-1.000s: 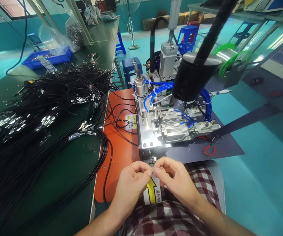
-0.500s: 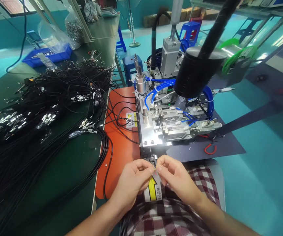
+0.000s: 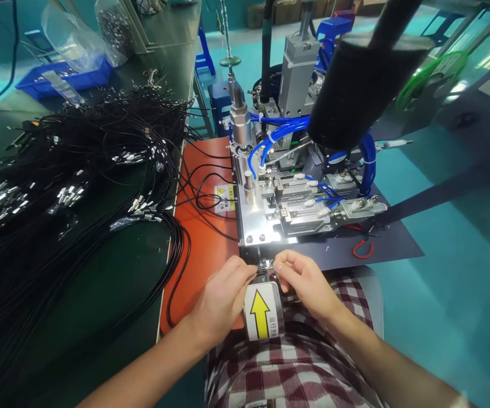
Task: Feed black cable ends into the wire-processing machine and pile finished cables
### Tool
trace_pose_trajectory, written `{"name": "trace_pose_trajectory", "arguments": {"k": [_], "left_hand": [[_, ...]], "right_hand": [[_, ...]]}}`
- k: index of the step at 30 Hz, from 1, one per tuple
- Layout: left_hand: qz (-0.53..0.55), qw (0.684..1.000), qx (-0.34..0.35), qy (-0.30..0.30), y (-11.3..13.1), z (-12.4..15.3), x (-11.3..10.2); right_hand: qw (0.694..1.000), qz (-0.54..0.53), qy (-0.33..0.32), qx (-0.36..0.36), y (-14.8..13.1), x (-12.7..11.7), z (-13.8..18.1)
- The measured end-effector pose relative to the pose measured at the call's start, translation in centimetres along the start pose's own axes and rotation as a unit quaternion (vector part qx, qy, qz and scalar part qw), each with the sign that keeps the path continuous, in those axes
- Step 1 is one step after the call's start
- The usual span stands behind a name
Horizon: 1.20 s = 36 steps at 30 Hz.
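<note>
My left hand (image 3: 228,289) is closed in a pinch at the front of the bench machine (image 3: 257,221), on what looks like the thin end of a black cable. Opposite it, my right hand (image 3: 302,277) pinches at a small bright piece, too small to name; a speck of red shows below its fingertips. The fingertips are a short gap apart, over a small dark metal fixture (image 3: 262,277). Just below is a white plate with a yellow arrow (image 3: 262,314). One black cable (image 3: 179,277) runs down the orange board (image 3: 202,255) and passes out of sight behind my left forearm.
On the green table (image 3: 113,277) at left lies a large heap of black cables (image 3: 79,130) with metal ends. Behind it are a blue tray (image 3: 64,76) and plastic bags. Blue air hoses (image 3: 287,127) and a black cylinder (image 3: 355,90) rise over the machine. Red-handled pliers (image 3: 363,249) lie at right.
Both hands have moved forward, away from my body, to the fixture at the machine's front. The arrow plate is now less covered. The camera view has shifted slightly.
</note>
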<state>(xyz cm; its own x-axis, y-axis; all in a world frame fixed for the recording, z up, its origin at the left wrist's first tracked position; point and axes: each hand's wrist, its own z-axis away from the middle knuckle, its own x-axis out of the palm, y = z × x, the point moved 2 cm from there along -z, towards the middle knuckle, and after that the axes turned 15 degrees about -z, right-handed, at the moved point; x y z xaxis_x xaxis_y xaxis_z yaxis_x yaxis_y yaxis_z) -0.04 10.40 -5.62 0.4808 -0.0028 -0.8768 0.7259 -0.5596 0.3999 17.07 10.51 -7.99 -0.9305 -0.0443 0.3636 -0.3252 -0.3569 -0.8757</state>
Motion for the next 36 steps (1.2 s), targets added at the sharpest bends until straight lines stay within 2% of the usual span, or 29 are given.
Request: {"name": "trace_pose_trajectory", "arguments": {"k": [3, 7, 11, 18, 36], "left_hand": [[-0.097, 0.990, 0.107, -0.007, -0.5, -0.4, 0.3], [-0.168, 0.974, 0.151, -0.006, -0.4, -0.7, 0.3], [-0.189, 0.970, 0.150, -0.015, -0.4, -0.7, 0.5], [-0.167, 0.976, 0.135, -0.038, -0.6, -0.7, 0.6], [-0.172, 0.976, 0.127, -0.051, -0.8, -0.6, 0.7]], "right_hand": [[1.000, -0.008, -0.005, 0.007, 0.7, -0.4, -0.6], [1.000, -0.019, -0.009, 0.016, 1.2, -0.7, -0.9], [1.000, -0.015, -0.007, 0.016, 1.5, -1.0, -1.1], [1.000, -0.004, -0.006, 0.025, 1.4, -1.1, -1.1], [0.999, -0.023, 0.010, 0.025, 1.4, -0.8, -1.0]]}}
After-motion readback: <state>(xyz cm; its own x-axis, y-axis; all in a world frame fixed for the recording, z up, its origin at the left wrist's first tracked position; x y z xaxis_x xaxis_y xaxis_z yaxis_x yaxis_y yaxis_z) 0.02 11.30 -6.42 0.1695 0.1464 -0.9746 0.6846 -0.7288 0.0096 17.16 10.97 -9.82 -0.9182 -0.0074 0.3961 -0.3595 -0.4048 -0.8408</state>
